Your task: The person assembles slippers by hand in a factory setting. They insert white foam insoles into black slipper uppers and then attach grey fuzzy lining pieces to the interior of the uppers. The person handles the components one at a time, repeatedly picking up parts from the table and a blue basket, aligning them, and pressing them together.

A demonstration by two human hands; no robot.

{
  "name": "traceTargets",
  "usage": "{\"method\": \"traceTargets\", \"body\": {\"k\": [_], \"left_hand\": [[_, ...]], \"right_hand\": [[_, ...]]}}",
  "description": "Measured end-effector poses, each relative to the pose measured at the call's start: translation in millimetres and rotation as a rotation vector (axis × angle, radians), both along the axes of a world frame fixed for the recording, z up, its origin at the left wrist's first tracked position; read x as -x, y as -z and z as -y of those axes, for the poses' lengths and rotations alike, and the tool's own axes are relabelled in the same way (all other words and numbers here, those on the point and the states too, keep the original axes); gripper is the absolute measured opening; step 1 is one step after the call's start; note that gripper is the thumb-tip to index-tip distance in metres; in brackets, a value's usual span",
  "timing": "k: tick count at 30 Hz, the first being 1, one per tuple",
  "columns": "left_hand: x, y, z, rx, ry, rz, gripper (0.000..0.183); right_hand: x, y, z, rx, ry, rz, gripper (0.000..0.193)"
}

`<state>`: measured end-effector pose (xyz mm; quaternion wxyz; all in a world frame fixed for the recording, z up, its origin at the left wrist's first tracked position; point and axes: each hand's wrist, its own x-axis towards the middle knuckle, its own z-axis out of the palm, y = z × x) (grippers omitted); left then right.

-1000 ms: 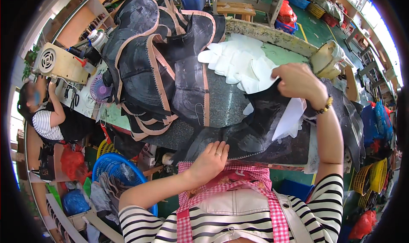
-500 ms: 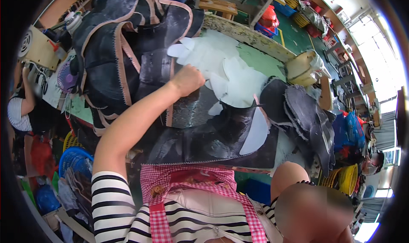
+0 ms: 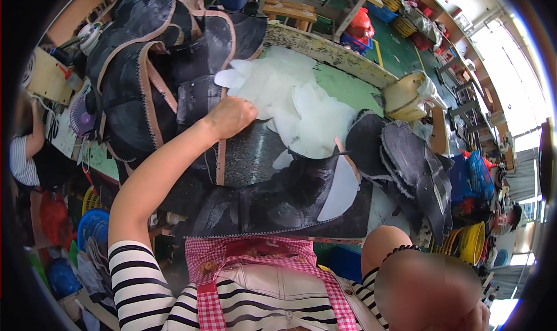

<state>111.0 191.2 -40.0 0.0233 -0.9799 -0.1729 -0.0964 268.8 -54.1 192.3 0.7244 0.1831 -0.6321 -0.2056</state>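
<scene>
Left of the white pile (image 3: 322,113), heaped black pieces (image 3: 119,90) with pinkish zigzag edging, probably floppy. At the pile's left edge, left hand (image 3: 235,117) curled narrow, fingertips hidden; cannot tell whether pinching anything. On the body side of the pile, a black panel (image 3: 267,206), likely pliant, easiest to hold by an edge. In the pile itself, thin, smooth, overlapping sheets on the desk (image 3: 348,87): likely light, springy, slippery together, best taken singly by a protruding rim. Below the pile's right part, a separate white sheet (image 3: 339,194) at the panel's right end. Right of the pile, dark rough-edged pieces (image 3: 406,151). Well below and right of it, right hand (image 3: 429,293), blurred; cannot tell how closed.
</scene>
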Motion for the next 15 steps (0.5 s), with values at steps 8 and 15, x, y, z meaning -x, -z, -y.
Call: {"method": "traceTargets", "body": {"k": [8,15], "left_hand": [[-35.6,13.6,3.6,0.395,-0.448,0.315,0.037],[-59.7,8.5,-9.3,0.567,-0.544,0.14,0.033]], "right_hand": [[-62.0,90.4,-109.8,1.22,0.649,0.283,0.032],[-34.1,197.0,-163.5,1.569,1.336,0.935,0.07]]}}
